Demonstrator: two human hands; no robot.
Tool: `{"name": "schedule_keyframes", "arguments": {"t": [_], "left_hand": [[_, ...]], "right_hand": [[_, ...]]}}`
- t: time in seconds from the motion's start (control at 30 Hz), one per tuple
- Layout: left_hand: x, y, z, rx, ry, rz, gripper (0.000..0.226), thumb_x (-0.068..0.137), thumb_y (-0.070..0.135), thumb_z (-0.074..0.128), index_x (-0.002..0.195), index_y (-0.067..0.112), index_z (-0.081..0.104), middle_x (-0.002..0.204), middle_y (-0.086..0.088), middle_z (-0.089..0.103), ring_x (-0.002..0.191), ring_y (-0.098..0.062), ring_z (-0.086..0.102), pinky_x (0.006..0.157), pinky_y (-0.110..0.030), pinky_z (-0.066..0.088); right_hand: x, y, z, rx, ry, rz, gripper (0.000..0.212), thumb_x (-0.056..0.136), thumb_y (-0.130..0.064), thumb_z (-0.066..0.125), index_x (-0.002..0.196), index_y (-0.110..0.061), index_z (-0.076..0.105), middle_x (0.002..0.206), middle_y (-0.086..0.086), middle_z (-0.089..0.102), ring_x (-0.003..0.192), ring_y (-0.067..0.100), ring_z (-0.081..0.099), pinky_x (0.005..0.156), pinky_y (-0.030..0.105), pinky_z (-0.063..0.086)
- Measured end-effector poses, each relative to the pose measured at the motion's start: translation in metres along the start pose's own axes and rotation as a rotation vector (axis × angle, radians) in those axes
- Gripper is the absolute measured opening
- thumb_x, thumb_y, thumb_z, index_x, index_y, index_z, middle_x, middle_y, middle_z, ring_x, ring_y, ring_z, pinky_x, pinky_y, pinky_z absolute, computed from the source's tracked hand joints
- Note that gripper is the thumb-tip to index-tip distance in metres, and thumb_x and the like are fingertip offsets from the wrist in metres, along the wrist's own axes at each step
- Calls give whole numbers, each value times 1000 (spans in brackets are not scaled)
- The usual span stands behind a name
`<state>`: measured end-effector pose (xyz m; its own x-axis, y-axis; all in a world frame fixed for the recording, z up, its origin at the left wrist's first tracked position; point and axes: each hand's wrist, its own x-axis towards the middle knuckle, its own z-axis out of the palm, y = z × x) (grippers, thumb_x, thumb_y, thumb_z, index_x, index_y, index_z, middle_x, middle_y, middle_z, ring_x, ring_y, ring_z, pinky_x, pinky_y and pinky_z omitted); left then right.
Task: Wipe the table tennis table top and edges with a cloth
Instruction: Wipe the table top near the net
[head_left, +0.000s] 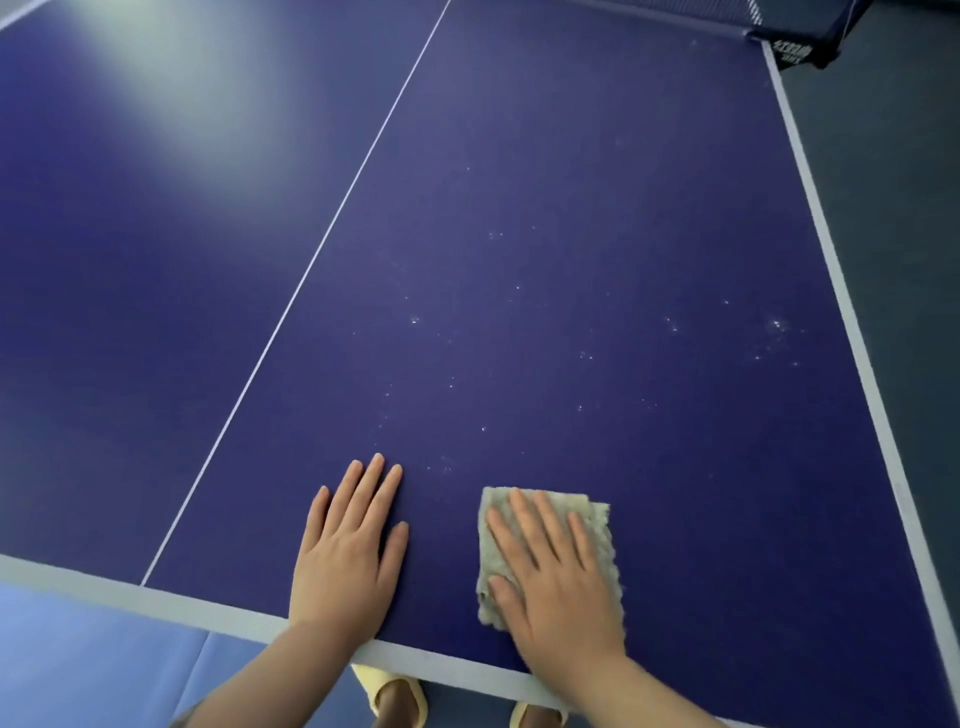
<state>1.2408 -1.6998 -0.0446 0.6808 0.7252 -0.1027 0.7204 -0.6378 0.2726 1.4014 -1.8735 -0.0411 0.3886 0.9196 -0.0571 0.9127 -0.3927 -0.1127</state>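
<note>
Your right hand (558, 582) presses the cloth (597, 525) flat with fingers straight, long axis pointing away toward the specks (587, 356) on the tabletop (571, 208).

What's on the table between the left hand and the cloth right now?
Head view: only bare blue table top lies between the left hand and the cloth; a few faint white specks sit just beyond that gap.
</note>
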Motion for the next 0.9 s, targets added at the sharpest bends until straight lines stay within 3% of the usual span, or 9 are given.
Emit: {"name": "schedule_keyframes", "arguments": {"t": [0.1,0.2,0.3,0.43,0.53,0.6,0.7,0.77,0.9], "left_hand": [[2,0,0,-12,-9,5,57,99,48,22,153,30,26,160,10,22,150,-9,7,120,-34,3],[2,-2,1,-68,-4,-1,60,98,50,22,154,29,24,160,12,17,149,-5,0,121,-31,-2],[7,-14,-4,-122,24,-7,61,97,47,22,154,27,24,161,12,14,149,-6,0,120,-26,-5],[28,-53,-19,-101,78,-81,65,95,48,13,155,23,22,161,10,13,149,-6,0,119,-23,-9],[41,-77,-28,-70,73,-91,66,95,49,8,156,25,18,160,13,6,148,-4,-5,119,-25,-10],[46,-84,-30,-60,65,-91,66,95,49,7,156,26,16,160,13,5,148,-5,-7,121,-29,-7],[46,-84,-29,-33,72,-98,63,97,46,9,156,25,15,161,11,6,149,-7,-6,122,-32,-4],[45,-84,-27,-31,72,-101,61,99,44,11,156,25,16,161,10,7,149,-8,-5,122,-33,-3],[45,-85,-26,-31,74,-99,59,100,42,15,156,23,18,162,8,11,150,-10,-2,122,-35,0]], "right_hand": [[66,6,-1,-12,3,3,59,102,-49,19,158,-30,14,165,-3,18,152,20,16,118,45,12],[74,43,1,-3,5,358,65,98,-56,-9,157,-30,0,166,-2,7,153,19,4,123,45,8],[37,31,3,-4,90,570,65,102,-54,-4,158,-23,8,165,5,17,152,24,13,120,51,22],[12,-53,8,-12,34,176,59,105,-47,17,159,-25,15,166,-1,15,153,21,12,118,47,16],[64,-70,6,-11,2,-121,59,103,-47,28,158,-29,18,165,-4,17,152,19,16,118,45,12],[106,-53,6,-39,8,-51,59,101,-46,27,157,-29,22,163,-5,18,151,19,21,119,43,11],[114,-2,5,-17,7,408,64,99,-53,2,157,-27,5,166,-1,11,153,19,9,123,41,7],[84,2,6,-14,74,559,64,100,-54,-7,157,-25,3,165,3,14,153,21,10,122,47,15],[41,-71,9,-22,29,245,59,105,-48,10,159,-24,14,165,2,17,152,22,14,118,48,18]]}}
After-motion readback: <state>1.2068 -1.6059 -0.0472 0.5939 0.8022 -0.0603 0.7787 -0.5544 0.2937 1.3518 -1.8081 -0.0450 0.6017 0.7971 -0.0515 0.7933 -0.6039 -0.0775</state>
